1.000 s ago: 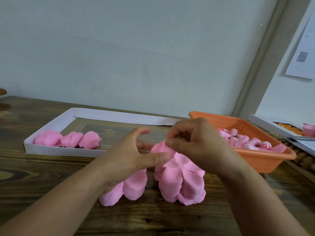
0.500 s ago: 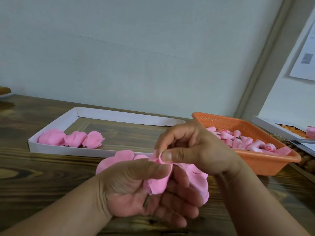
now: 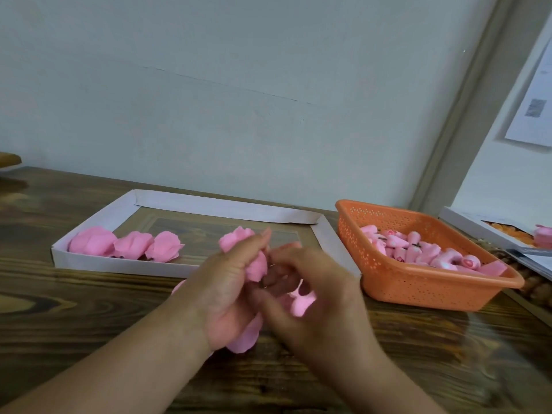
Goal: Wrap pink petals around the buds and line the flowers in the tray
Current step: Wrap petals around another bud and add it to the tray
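Between both hands (image 3: 257,282), pink petals (image 3: 242,249), before the tray (image 3: 125,264).

No legible text, label, brand or number appears. The sheet of paper (image 3: 534,94) on the wall at upper right carries a dark square patch resembling a printed code and faint grey lines, all too blurred to read. The printed sheets (image 3: 534,258) on the table at far right are likewise illegible.
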`<move>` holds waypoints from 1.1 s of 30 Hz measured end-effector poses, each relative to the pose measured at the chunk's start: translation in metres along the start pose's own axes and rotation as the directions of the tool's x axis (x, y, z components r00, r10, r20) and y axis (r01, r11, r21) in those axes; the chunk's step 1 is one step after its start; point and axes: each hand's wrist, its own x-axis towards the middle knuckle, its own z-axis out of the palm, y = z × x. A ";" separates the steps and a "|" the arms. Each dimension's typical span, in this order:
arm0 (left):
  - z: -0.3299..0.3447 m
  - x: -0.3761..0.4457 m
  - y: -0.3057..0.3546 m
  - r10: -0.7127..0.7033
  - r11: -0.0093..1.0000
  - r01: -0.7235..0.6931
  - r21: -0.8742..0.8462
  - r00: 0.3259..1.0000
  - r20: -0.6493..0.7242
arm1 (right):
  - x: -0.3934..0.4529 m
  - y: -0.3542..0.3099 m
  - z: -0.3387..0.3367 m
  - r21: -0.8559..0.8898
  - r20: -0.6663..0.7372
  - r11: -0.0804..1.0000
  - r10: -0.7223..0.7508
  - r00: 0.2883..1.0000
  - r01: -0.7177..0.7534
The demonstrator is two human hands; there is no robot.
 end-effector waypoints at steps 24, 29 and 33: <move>0.007 0.018 -0.005 0.099 0.989 -0.093 0.111 0.994 -0.047 | 0.016 -0.005 0.007 0.649 0.182 0.549 0.562 0.807 -0.528; 0.006 0.016 -0.002 0.078 0.941 -0.076 0.331 0.997 0.006 | 0.020 -0.002 0.005 0.683 0.486 0.185 0.607 0.629 -0.707; 0.004 0.015 0.004 0.038 0.910 -0.026 0.413 0.999 -0.021 | 0.020 -0.003 0.009 0.677 0.541 0.144 0.568 0.621 -0.722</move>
